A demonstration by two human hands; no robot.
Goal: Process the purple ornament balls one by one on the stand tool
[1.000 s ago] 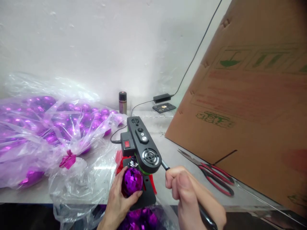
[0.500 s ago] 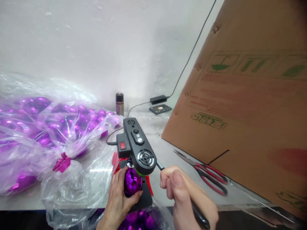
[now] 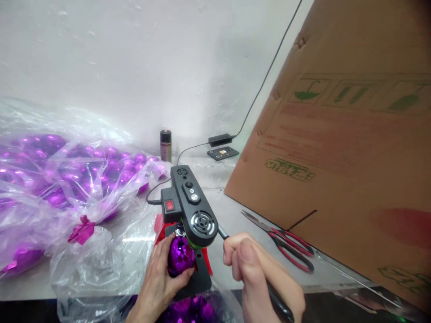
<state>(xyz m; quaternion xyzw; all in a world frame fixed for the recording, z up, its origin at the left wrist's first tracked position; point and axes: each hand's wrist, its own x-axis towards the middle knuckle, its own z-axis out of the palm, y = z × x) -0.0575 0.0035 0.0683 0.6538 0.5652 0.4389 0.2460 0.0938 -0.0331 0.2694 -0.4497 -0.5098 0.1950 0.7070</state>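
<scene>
A shiny purple ball [image 3: 182,256] is in my left hand [image 3: 157,274], with the fingers on its left side and the thumb below it. Its top touches or nearly touches the underside of a black machine [image 3: 195,206] that has round vents and a red switch. The machine's dark base plate [image 3: 201,274] lies under the ball, over a red sheet [image 3: 159,223]. To the right, my right hand [image 3: 261,273] is wrapped round the black handle [image 3: 279,301] of a metal lever [image 3: 222,231] that reaches to the machine.
Clear plastic bags [image 3: 111,197] of purple balls cover the left side. Scissors [image 3: 292,251] lie by a large cardboard box [image 3: 330,148] at right. Behind the machine are a small bottle [image 3: 165,147], a phone [image 3: 222,153] and a black adapter [image 3: 220,140] with its cable.
The ball and my left hand have shifted slightly left relative to the machine, showing more of the base plate. My right hand keeps its grip on the handle. The whole view has shifted a little.
</scene>
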